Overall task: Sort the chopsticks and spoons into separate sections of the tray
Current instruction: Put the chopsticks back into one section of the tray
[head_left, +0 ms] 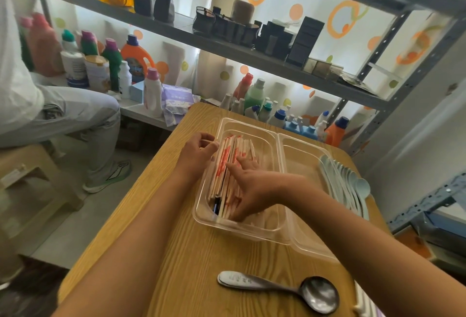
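wooden tabletop (191, 261) bearing a clear two-section tray (282, 231). left section: wrapped chopsticks (227, 165), lying lengthwise. right hand (248, 185), fingers straight, presses on the chopsticks; left hand (199, 151), fingers curled, pinches one at the tray's left rim. pale spoons (345, 185) lie right of the tray; a metal spoon (282, 290) lies nearer.

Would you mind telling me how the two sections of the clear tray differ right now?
The left section is packed with wrapped chopsticks, while the right section holds nothing visible. Both hands are at the left section: the right hand lies on the chopsticks, the left hand is at its rim; none is at the right section. Both sections are clear plastic and sit side by side.
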A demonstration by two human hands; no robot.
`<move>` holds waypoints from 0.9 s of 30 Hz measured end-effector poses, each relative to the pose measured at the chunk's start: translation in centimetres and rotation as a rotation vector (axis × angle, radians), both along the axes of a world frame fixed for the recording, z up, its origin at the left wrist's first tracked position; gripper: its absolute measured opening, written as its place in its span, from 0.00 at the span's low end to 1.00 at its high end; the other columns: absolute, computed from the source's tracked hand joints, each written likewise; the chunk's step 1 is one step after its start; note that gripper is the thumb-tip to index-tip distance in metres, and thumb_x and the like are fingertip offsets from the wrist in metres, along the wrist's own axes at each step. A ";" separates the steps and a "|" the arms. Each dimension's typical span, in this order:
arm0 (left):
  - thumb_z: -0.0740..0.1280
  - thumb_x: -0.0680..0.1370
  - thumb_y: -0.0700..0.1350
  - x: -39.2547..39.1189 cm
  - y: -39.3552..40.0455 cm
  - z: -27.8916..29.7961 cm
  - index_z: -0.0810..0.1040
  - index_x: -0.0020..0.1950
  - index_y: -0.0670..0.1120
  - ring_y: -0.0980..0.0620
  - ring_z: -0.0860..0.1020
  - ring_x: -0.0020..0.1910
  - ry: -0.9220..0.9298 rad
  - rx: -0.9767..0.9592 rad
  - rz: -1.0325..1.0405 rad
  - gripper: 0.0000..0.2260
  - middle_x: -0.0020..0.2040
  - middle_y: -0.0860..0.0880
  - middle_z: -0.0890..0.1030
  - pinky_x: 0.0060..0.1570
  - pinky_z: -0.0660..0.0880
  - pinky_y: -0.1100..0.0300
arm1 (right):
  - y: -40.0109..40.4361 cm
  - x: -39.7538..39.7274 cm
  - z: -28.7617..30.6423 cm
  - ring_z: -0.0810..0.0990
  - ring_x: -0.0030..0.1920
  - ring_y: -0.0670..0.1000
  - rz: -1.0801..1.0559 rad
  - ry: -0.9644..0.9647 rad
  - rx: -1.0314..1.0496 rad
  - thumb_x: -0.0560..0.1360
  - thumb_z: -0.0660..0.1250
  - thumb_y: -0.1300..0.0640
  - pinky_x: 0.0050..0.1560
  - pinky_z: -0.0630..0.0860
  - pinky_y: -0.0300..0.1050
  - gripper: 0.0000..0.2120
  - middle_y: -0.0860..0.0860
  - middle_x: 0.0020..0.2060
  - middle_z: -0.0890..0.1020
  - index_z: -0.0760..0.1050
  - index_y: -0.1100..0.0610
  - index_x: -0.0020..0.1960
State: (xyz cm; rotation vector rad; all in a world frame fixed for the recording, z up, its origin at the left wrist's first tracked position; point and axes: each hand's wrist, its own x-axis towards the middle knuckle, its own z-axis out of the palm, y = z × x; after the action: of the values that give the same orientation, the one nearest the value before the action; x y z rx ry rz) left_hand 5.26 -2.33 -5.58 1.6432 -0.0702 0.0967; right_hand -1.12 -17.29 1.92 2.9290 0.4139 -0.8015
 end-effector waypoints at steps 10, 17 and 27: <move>0.65 0.79 0.45 -0.1 -0.1 0.1 0.74 0.60 0.46 0.52 0.79 0.46 -0.010 -0.006 0.007 0.10 0.50 0.49 0.79 0.39 0.73 0.62 | 1.2 0.5 -0.7 0.41 0.79 0.57 -0.014 -0.211 0.142 0.70 0.75 0.45 0.76 0.45 0.54 0.52 0.54 0.80 0.43 0.44 0.52 0.81; 0.65 0.79 0.46 0.0 0.0 0.1 0.74 0.60 0.46 0.53 0.79 0.45 0.001 -0.015 -0.001 0.10 0.50 0.49 0.79 0.39 0.73 0.63 | 0.2 0.5 0.2 0.34 0.78 0.57 -0.016 0.039 0.012 0.68 0.77 0.43 0.76 0.42 0.59 0.60 0.51 0.79 0.34 0.33 0.47 0.79; 0.65 0.79 0.47 0.1 0.0 -0.2 0.74 0.59 0.48 0.50 0.81 0.46 0.017 -0.022 -0.011 0.10 0.50 0.48 0.80 0.41 0.75 0.59 | -1.0 0.7 0.0 0.49 0.79 0.55 -0.057 -0.176 0.070 0.70 0.76 0.50 0.76 0.50 0.53 0.53 0.52 0.80 0.51 0.44 0.52 0.80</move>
State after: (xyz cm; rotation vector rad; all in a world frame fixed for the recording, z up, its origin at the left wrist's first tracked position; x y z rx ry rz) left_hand 5.32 -2.33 -5.74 1.6212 -0.0650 0.0742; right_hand -0.44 -18.28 1.91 3.0555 0.3524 -0.5392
